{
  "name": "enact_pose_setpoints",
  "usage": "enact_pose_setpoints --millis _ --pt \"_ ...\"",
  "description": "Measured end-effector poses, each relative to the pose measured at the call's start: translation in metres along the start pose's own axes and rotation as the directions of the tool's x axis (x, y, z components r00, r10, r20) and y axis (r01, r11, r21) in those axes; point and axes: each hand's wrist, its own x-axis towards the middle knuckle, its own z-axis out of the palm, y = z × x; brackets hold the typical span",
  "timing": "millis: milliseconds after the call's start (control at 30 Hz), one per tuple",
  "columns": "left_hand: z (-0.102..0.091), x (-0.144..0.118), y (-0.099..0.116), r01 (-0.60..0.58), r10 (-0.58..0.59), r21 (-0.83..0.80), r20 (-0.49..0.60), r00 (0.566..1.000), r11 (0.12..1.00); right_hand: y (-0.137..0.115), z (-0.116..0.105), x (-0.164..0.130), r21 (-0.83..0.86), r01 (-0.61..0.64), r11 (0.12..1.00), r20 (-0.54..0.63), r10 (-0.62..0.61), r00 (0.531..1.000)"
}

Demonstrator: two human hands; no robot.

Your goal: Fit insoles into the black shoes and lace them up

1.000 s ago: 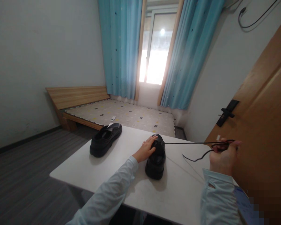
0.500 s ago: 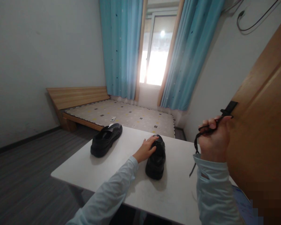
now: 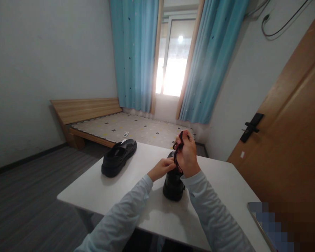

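Two black shoes are on the white table (image 3: 147,224). The nearer shoe (image 3: 173,187) stands in front of me, its upper part largely hidden by my hands. My left hand (image 3: 161,168) is at its left side, fingers drawn together in a pinch; what lies between the fingertips is hidden. Above the shoe, my right hand (image 3: 187,152) is closed round a bunched black shoelace (image 3: 176,155), and part of the lace hangs down beside my left fingertips. Farther left, the other shoe (image 3: 117,161) lies apart from both hands.
Behind the table is a bed (image 3: 147,127) with a patterned mattress, a small white remote (image 3: 126,134) on it. A wooden door (image 3: 286,140) with a black handle (image 3: 252,127) stands at the right. Blue curtains (image 3: 136,56) frame the window.
My right hand has swung left from beside the door to above the nearer shoe, bringing the shoelace along. My left hand's spread fingers have left the shoe's top and drawn together.
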Motion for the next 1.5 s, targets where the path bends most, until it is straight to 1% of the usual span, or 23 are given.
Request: enact_pose_setpoints --millis 100,167,200,267,333,400,433,467,533,600,633,700,733,800,867,900,967,1067,1133,1233,1300,1400,1500 --pt "0.000 0.001 0.003 -0.023 0.005 -0.200 -0.092 0.996 0.980 -0.001 -0.008 0.009 0.023 0.040 0.999 -0.059 -0.039 0.998" --pt "0.003 0.002 0.003 -0.049 -0.007 -0.405 -0.135 0.991 0.913 -0.001 -0.014 0.013 0.023 0.054 0.998 -0.104 -0.052 0.993" --pt "0.004 0.002 0.003 -0.049 -0.019 -0.500 -0.131 0.991 0.865 -0.001 -0.016 0.014 0.025 0.056 0.998 -0.119 -0.052 0.991" --pt "0.007 0.002 0.004 -0.010 -0.055 -0.634 -0.082 0.995 0.773 0.001 -0.020 0.016 0.037 0.052 0.998 -0.139 -0.047 0.989" --pt "0.009 0.001 0.006 0.058 -0.082 -0.693 -0.002 0.997 0.719 0.004 -0.023 0.017 0.051 0.055 0.997 -0.154 -0.047 0.987" --pt "0.008 -0.001 0.007 0.114 -0.096 -0.703 0.066 0.993 0.702 0.004 -0.026 0.018 0.062 0.064 0.996 -0.164 -0.053 0.985" --pt "0.007 -0.001 0.007 0.128 -0.103 -0.698 0.078 0.992 0.704 0.004 -0.028 0.020 0.064 0.069 0.996 -0.166 -0.057 0.985" --pt "0.006 -0.002 0.007 0.131 -0.114 -0.685 0.071 0.991 0.716 0.004 -0.029 0.021 0.061 0.071 0.996 -0.163 -0.061 0.985" --pt "0.003 -0.001 0.005 0.115 -0.158 -0.650 -0.007 0.987 0.751 0.003 -0.032 0.022 0.037 0.082 0.996 -0.156 -0.075 0.985" --pt "0.000 0.002 0.003 0.074 -0.214 -0.633 -0.148 0.965 0.770 0.005 -0.033 0.021 -0.026 0.106 0.994 -0.145 -0.108 0.983" --pt "-0.002 0.003 0.003 0.036 -0.239 -0.645 -0.229 0.944 0.763 0.007 -0.034 0.019 -0.072 0.116 0.991 -0.133 -0.125 0.983" --pt "-0.006 0.006 0.002 -0.067 -0.275 -0.711 -0.355 0.893 0.700 0.015 -0.035 0.013 -0.189 0.117 0.975 -0.078 -0.134 0.988" --pt "-0.009 0.006 0.002 -0.123 -0.281 -0.751 -0.387 0.878 0.649 0.020 -0.036 0.010 -0.253 0.108 0.961 -0.038 -0.122 0.992" --pt "-0.014 0.007 0.002 -0.196 -0.278 -0.819 -0.393 0.877 0.540 0.033 -0.037 0.002 -0.412 0.071 0.909 0.075 -0.044 0.996" --pt "-0.018 0.006 0.001 -0.203 -0.282 -0.861 -0.363 0.888 0.467 0.045 -0.038 -0.004 -0.540 0.040 0.841 0.149 0.048 0.988" --pt "-0.020 0.006 0.001 -0.196 -0.297 -0.873 -0.351 0.888 0.447 0.050 -0.038 -0.007 -0.616 0.059 0.785 0.179 0.067 0.982" --pt "-0.020 0.005 0.000 -0.171 -0.338 -0.888 -0.332 0.880 0.428 0.058 -0.038 -0.010 -0.754 0.148 0.640 0.243 0.063 0.968" --pt "-0.015 0.006 0.000 -0.144 -0.369 -0.883 -0.328 0.870 0.446 0.065 -0.037 -0.012 -0.867 0.285 0.409 0.326 0.031 0.945" --pt "-0.011 0.007 0.001 -0.140 -0.368 -0.853 -0.358 0.858 0.503 0.066 -0.038 -0.013 -0.873 0.369 0.318 0.388 -0.004 0.922" --pt "-0.007 0.009 0.003 -0.126 -0.333 -0.779 -0.401 0.854 0.614 0.063 -0.040 -0.014 -0.857 0.455 0.242 0.458 -0.049 0.888" --pt "-0.006 0.009 0.004 -0.110 -0.309 -0.739 -0.407 0.860 0.665 0.060 -0.043 -0.015 -0.867 0.461 0.188 0.456 -0.071 0.887" --pt "-0.006 0.008 0.006 -0.069 -0.324 -0.709 -0.404 0.855 0.702 0.054 -0.048 -0.016 -0.884 0.449 0.134 0.437 -0.108 0.893" --pt "-0.007 0.006 0.007 -0.028 -0.355 -0.704 -0.391 0.849 0.710 0.045 -0.055 -0.016 -0.878 0.459 0.136 0.444 -0.128 0.887"
